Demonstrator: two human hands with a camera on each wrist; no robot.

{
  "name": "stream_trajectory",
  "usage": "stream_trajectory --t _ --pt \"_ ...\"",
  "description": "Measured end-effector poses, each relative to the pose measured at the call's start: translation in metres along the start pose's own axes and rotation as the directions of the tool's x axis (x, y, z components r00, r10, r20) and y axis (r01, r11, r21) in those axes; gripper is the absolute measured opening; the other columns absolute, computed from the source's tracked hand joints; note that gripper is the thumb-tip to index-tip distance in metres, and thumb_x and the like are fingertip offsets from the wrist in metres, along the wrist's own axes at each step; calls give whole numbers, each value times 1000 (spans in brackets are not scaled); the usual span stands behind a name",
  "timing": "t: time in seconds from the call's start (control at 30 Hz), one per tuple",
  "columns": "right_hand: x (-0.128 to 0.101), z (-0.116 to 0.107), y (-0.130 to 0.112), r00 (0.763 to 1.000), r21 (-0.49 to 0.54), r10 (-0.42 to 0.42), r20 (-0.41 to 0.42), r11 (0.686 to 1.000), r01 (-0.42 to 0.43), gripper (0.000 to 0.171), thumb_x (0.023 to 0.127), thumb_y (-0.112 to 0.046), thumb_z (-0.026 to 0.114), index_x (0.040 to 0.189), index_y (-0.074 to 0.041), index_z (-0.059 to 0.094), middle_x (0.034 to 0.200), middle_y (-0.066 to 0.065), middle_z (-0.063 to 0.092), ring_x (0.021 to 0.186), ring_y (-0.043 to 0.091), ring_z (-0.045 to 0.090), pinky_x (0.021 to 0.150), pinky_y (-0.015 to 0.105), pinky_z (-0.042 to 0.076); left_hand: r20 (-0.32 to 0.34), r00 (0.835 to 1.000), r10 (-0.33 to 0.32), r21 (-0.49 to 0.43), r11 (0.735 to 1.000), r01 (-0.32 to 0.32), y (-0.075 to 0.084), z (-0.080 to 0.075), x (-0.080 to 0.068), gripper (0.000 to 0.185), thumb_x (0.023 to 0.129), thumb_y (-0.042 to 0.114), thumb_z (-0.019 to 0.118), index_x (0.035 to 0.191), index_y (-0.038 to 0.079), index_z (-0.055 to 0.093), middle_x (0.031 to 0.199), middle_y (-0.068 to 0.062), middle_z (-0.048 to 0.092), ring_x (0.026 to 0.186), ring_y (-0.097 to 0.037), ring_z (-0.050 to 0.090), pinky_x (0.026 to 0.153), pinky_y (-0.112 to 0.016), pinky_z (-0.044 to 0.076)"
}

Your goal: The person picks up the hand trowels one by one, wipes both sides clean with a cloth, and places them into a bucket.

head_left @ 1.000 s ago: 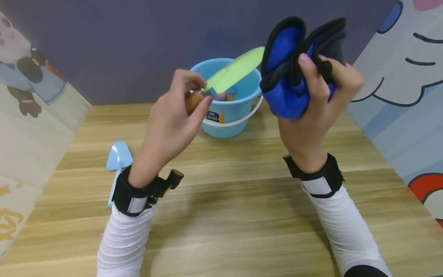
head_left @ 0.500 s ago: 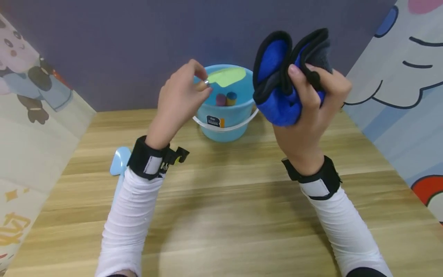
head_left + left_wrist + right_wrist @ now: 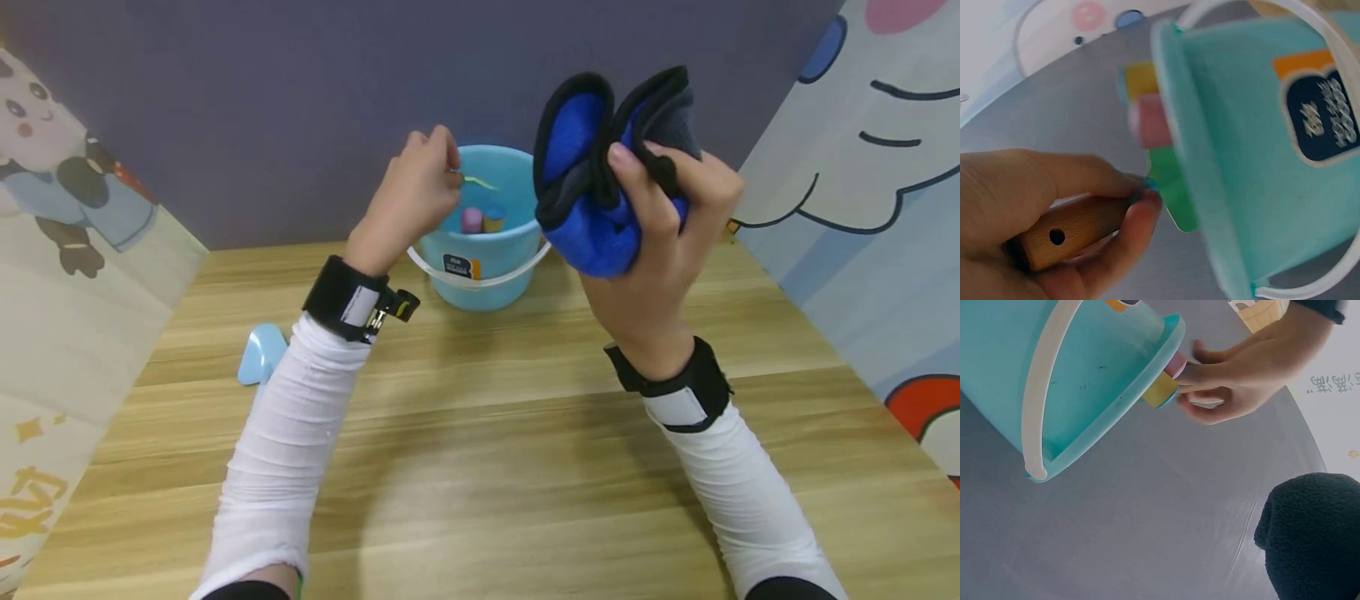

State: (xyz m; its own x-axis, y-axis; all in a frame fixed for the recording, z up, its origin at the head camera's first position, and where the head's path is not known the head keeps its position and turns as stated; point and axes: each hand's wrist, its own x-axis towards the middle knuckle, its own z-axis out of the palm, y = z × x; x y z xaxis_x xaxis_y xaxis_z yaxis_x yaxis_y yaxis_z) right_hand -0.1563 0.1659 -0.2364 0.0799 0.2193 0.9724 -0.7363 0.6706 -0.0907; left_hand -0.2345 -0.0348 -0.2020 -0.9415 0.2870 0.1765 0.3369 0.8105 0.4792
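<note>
The left hand (image 3: 411,196) is raised over the near rim of the bucket (image 3: 480,267), its fingers and thumb pinched round the wooden handle of a toy knife (image 3: 1072,228). The left wrist view shows the handle lying in the curled fingers, with the green blade (image 3: 1172,197) pointing past the bucket's rim and partly hidden behind it. From the head view only a thin sliver of the blade shows above the bucket's opening.

The right hand (image 3: 660,225) is held up in the air to the right of the bucket, clenched round a bunched blue cloth (image 3: 581,196) with a black edge. The cloth folds out above the fingers in two lobes, and the thumb presses against its front. It touches neither the bucket nor the knife.

The bucket is light blue with a white bail handle hanging down its front and a dark label on its side. It stands on the wooden surface (image 3: 495,442) near the back wall. Inside it stand a pink piece (image 3: 471,219) and a yellow piece (image 3: 492,222) with a blue top, side by side.

A pale blue plastic toy (image 3: 261,354) lies on the surface beside the left forearm, partly hidden by the white sleeve. Both wrists carry black straps.
</note>
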Motion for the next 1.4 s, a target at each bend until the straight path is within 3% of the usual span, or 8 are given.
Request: stream_trajectory --t 0.13,0.3,0.4,0.6,0.93,1.0,1.2,1.4 --pt "0 2 -2 1000 -1 1 -6 1000 -1 42 81 -4 82 117 -18 66 112 14 55 106 37 48 98 46 40 -5 997 81 26 996 -81 -13 11 12 17 99 5 51 113 2 59 113 -15 51 98 -28 51 84 -38 47" --pt "0 5 -7 1000 -11 20 -8 1000 -20 43 80 -1 82 116 -20 67 111 14 54 106 40 47 100 46 39 54 988 148 37 988 -150 -27 22 17 13 97 3 54 106 1 64 101 -13 62 93 -25 56 82 -38 49" --pt "2 6 -8 1000 -4 24 -10 1000 -24 42 80 -1 82 115 -19 67 109 15 53 106 39 47 100 46 39 83 986 145 44 988 -149 -29 25 16 13 101 11 53 103 3 64 95 -11 63 85 -23 57 76 -36 49" --pt "4 7 -7 1000 -2 15 -14 1000 -15 41 80 -1 82 115 -17 67 108 15 54 105 39 47 99 45 38 128 988 86 41 995 -92 -24 19 14 43 111 37 31 100 10 61 93 -5 66 81 -19 60 73 -34 46" --pt "3 5 -4 1000 -24 1 -1 1000 -1 41 82 -6 83 117 -18 66 112 13 56 104 38 48 98 44 39 182 979 90 65 993 -103 -18 16 7 42 111 39 32 113 11 62 99 -4 69 83 -18 62 72 -34 46" --pt "3 5 -3 1000 -22 -3 -3 1000 3 40 83 -6 82 117 -18 65 113 13 56 104 37 48 97 44 39 153 982 106 75 990 -119 -18 15 3 39 111 37 33 112 11 62 98 -4 68 82 -18 61 71 -34 45" --pt "4 6 -1 1000 8 12 5 1000 -12 40 82 -8 83 116 -19 66 112 14 55 106 37 48 97 45 40 -29 982 189 134 974 -184 -26 5 -20 34 109 27 40 122 4 62 106 -10 69 79 -22 58 74 -34 48" --pt "4 9 -4 999 42 11 31 999 -12 42 81 -10 85 117 -19 66 113 15 55 106 37 48 97 45 41 1 998 69 208 976 -68 -56 -8 -64 36 109 30 38 123 6 60 103 -9 69 83 -25 64 71 -40 51"
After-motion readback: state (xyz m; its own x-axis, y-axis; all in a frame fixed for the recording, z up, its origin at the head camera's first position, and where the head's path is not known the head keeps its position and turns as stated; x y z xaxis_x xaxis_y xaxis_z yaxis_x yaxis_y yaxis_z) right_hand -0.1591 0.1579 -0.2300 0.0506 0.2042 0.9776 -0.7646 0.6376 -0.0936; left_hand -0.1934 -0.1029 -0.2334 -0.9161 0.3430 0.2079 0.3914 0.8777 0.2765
